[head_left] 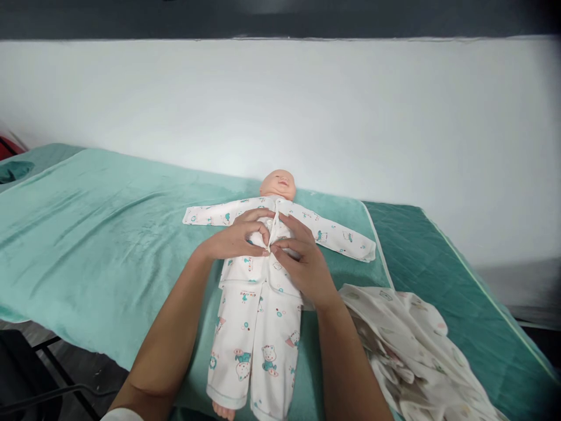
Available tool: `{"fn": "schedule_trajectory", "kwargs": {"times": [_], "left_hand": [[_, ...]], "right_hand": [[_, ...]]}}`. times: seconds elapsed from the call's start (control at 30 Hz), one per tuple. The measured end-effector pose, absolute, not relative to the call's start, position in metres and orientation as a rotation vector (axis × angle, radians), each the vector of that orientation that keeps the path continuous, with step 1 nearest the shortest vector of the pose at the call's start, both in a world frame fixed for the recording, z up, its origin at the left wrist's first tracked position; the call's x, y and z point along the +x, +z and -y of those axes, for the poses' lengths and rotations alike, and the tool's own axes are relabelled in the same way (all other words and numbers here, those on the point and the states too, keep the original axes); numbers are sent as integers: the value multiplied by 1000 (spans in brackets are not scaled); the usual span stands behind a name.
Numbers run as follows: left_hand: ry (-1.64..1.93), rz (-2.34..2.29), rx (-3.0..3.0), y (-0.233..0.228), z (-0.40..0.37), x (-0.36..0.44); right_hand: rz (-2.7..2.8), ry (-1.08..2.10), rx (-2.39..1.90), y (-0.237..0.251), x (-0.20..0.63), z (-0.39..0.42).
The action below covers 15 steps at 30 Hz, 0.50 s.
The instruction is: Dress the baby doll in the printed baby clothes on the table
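Observation:
A baby doll (279, 185) lies on its back on a light green towel (105, 245), dressed in a white printed shirt (333, 235) and matching trousers (256, 345). My left hand (239, 237) and my right hand (300, 260) meet at the middle of the doll's chest. Each pinches one edge of the shirt's front opening between thumb and fingers. The doll's sleeves spread out to both sides, and one bare foot shows at the bottom.
A crumpled white printed cloth (407, 345) lies at the right of the doll's legs. The towel covers a darker green padded table (442, 275) that stands against a white wall (350, 117). A dark chair frame (39, 374) stands at the lower left.

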<state>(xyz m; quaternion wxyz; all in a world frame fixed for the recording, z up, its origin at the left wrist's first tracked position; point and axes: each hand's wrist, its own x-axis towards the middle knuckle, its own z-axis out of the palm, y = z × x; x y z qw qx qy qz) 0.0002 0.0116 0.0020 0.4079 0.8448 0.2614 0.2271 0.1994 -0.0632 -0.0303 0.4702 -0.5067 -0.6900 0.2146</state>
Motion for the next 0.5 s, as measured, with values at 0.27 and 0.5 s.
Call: {"fn": "schedule_trajectory", "kwargs": {"times": [0.27, 0.5], "left_hand": [[610, -671, 2150, 0, -11, 2], [657, -615, 1972, 1, -12, 1]], "right_hand": [[1653, 508, -1318, -30, 194, 62], [1547, 583, -1280, -28, 190, 63]]}}
